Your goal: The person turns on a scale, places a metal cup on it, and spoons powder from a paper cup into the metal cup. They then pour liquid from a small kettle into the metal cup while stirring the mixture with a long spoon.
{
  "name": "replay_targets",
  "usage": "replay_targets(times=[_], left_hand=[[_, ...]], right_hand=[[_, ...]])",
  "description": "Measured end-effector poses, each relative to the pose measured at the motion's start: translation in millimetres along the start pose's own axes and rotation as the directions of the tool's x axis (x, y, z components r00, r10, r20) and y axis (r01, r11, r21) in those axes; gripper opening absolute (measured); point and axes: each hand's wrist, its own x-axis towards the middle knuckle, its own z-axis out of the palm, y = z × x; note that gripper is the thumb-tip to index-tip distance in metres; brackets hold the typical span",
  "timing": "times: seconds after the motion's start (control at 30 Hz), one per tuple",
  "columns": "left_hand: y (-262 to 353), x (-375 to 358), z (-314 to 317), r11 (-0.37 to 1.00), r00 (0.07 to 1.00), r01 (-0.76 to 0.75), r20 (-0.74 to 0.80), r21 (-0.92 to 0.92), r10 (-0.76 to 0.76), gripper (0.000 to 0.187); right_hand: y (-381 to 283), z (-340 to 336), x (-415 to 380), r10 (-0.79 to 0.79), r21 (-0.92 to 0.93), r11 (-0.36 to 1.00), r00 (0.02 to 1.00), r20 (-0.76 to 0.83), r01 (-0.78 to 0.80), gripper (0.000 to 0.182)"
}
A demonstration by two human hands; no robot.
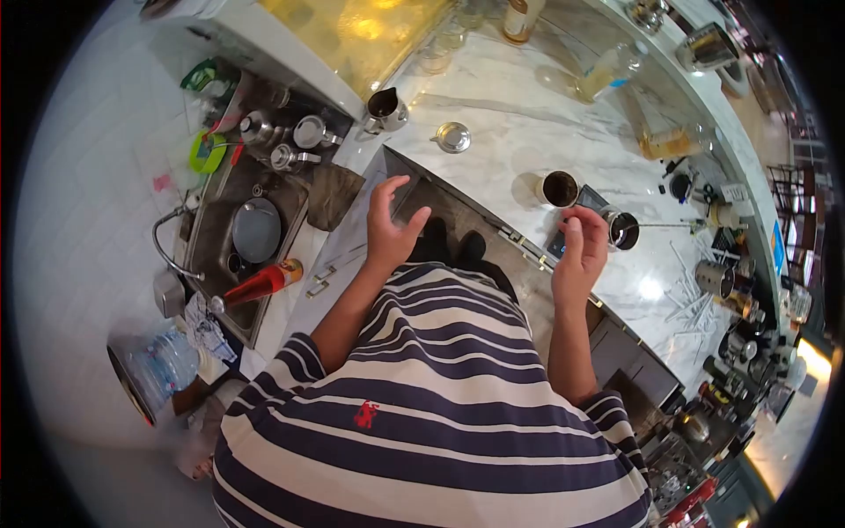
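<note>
My left hand [392,231] is raised over the gap in front of the counter, fingers and thumb apart, holding nothing. My right hand [581,246] is at the counter's edge with thumb and fingers curled together; whatever they may pinch is too small to make out. Just beyond it stands a cup with dark contents [560,188]. A second dark cup [623,231] sits to its right, with a long thin metal spoon [664,226] leaning out. A flat dark scale [591,197] lies between these cups, partly hidden by my hand.
A metal pitcher [387,111] and small round metal piece [453,137] stand on the marble counter [502,114]. Scattered white sticks [691,295] lie at right. Left is a sink [211,233] with a round grey lid [257,230] and red bottle [257,286].
</note>
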Motion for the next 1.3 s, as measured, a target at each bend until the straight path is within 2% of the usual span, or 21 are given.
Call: replay_targets(times=[0.1, 0.13, 0.23, 0.33, 0.47, 0.57, 0.6, 0.7, 0.73, 0.87, 0.93, 1.03, 1.13, 1.3], left_hand=[[0.9, -13.0, -17.1, 1.0, 0.998, 0.017, -0.068, 0.001, -0.017, 0.056], [1.4, -17.7, -24.2, 1.0, 0.997, 0.019, -0.078, 0.005, -0.018, 0.056], [3.0, -36.7, -45.0, 0.999, 0.992, 0.05, -0.12, -0.012, -0.051, 0.055], [1.0, -38.6, -66.4, 0.998, 0.984, 0.048, -0.168, -0.049, -0.056, 0.055], [5.7, -42.8, -111.7, 0.99, 0.973, 0.063, -0.211, -0.128, -0.09, 0.055], [12.7, -47.2, -153.2, 0.989, 0.977, 0.015, -0.206, -0.144, -0.045, 0.055], [9.7, -52.1, -167.5, 0.991, 0.99, 0.011, -0.136, -0.133, -0.029, 0.06], [24.5, -53.3, -207.4, 0.987, 0.992, 0.095, -0.076, -0.129, -0.105, 0.061], [31.7, -53.2, -221.7, 0.979, 0.99, 0.126, -0.045, -0.161, -0.135, 0.063], [60.1, -47.4, -282.3, 0.993, 0.99, 0.044, -0.131, -0.111, -0.058, 0.065], [59.2, -38.1, -314.1, 0.999, 0.989, -0.005, -0.148, -0.039, -0.001, 0.068], [38.3, -26.0, -345.9, 0.998, 0.98, 0.047, -0.194, -0.033, -0.053, 0.069], [9.4, -8.3, -357.9, 0.972, 0.958, 0.154, -0.214, -0.179, -0.192, 0.064], [-60.2, 7.8, -358.3, 0.944, 0.952, 0.223, -0.155, -0.242, -0.264, 0.052]], right_hand=[[7.2, 15.4, 10.0, 0.091, 0.0, 0.996, 0.981, 0.171, -0.092, 0.021], [11.6, 22.8, 14.1, 0.092, -0.067, 0.995, 0.974, 0.209, -0.079, 0.022], [23.7, 53.4, 21.2, 0.078, -0.113, 0.993, 0.951, 0.299, -0.045, 0.024], [37.3, 90.6, 16.1, 0.165, -0.071, 0.986, 0.912, 0.375, -0.149, 0.022], [52.9, 155.6, 1.0, 0.285, -0.174, 0.958, 0.83, 0.479, -0.229, 0.024], [74.3, 211.0, -10.0, 0.292, -0.17, 0.956, 0.792, 0.537, -0.238, 0.027], [87.2, 230.7, -12.3, 0.288, -0.17, 0.958, 0.781, 0.555, -0.232, 0.029], [102.1, 289.9, -22.1, 0.229, -0.178, 0.972, 0.783, 0.579, -0.153, 0.032], [100.9, 307.3, -25.4, 0.254, -0.214, 0.964, 0.783, 0.568, -0.157, 0.034], [89.3, 354.1, -33.1, 0.216, -0.279, 0.959, 0.779, 0.588, -0.056, 0.035], [97.4, 369.6, -34.6, 0.234, -0.284, 0.956, 0.786, 0.572, -0.077, 0.036], [110.9, 386.4, -35.0, 0.229, -0.286, 0.955, 0.805, 0.547, -0.077, 0.035], [113.7, 395.9, -36.9, 0.229, -0.325, 0.944, 0.809, 0.541, -0.049, 0.032], [109.0, 411.8, -41.7, 0.205, -0.328, 0.945, 0.808, 0.552, -0.016, 0.03]])
